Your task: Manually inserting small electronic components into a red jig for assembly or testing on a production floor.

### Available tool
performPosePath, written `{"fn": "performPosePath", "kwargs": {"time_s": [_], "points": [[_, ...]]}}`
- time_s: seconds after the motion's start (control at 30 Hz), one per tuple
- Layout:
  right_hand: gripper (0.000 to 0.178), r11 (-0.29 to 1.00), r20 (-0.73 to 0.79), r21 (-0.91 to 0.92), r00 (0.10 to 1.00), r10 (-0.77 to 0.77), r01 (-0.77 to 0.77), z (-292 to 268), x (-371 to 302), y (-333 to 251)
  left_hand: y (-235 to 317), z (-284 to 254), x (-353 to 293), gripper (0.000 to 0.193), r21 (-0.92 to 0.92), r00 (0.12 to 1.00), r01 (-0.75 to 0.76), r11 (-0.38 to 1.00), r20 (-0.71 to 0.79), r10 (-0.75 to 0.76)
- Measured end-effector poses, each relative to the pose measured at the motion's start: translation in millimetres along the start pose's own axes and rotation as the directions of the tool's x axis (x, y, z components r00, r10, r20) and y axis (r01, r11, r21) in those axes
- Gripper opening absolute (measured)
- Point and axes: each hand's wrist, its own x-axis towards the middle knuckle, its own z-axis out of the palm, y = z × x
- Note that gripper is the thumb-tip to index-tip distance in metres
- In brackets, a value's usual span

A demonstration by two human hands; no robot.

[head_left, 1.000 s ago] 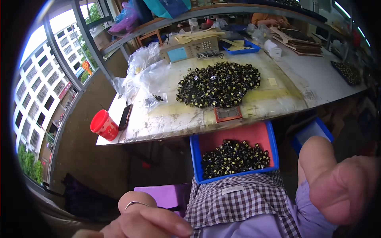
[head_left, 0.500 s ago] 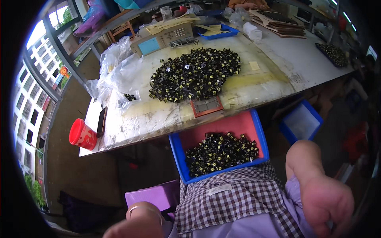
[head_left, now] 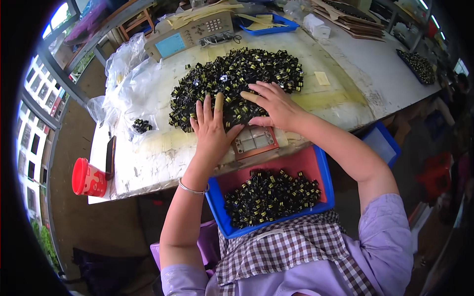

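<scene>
A broad heap of small black parts with yellow bands (head_left: 237, 71) lies on the worktable. My left hand (head_left: 211, 126) rests at the heap's near left edge, fingers spread, one fingertip in a yellowish cover. On the near right side my right hand (head_left: 276, 106) reaches over the parts, fingers apart and thumb out. Neither hand has closed on any part. Between my wrists, at the table's front edge, sits a flat orange-brown fixture with a grey metal plate (head_left: 256, 142). A blue bin with a pink lining (head_left: 323, 172) is on my lap, partly filled with similar parts (head_left: 271, 197).
Behind the heap stands a beige instrument with a blue screen (head_left: 170, 45), near a blue tray (head_left: 269, 27). Clear plastic bags (head_left: 126, 79) and a few loose parts (head_left: 142, 126) lie left. A red tub (head_left: 89, 178) and a phone (head_left: 110, 158) are at the left edge.
Both hands have moved from low beside my body up onto the table, to the near side of the heap. The view has shifted slightly. The heap's near left side has spread a little.
</scene>
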Motion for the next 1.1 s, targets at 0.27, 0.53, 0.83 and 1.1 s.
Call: {"fn": "performPosePath", "kwargs": {"time_s": [0.27, 0.53, 0.83, 1.1], "points": [[0.066, 0.992, -0.046, 0.121, 0.999, 0.026, -0.02, -6.0, 4.5, 0.9, -7.7, -0.7, 10.2, 0.091, -0.038, 0.998, -0.027, 0.999, -0.059, 0.025], [0.061, 0.997, -0.027, 0.073, 1.0, -0.013, 0.014, -0.5, 1.4, -1.2, 2.3, 2.4, 6.4, 0.08, 0.028, 0.998, 0.053, 0.998, 0.014, -0.054], [0.051, 0.998, -0.037, 0.023, 0.998, -0.055, 0.056, 5.8, 20.6, 9.6, -5.0, 7.7, 22.2, 0.078, 0.027, 0.999, 0.05, 0.998, -0.016, -0.049], [0.034, 0.991, -0.258, 0.136, 0.965, 0.051, -0.016, -24.0, -18.3, -6.6, 14.1, -10.6, -3.8, 0.052, -0.11, 0.963, -0.176, 0.978, -0.228, 0.148]]}}
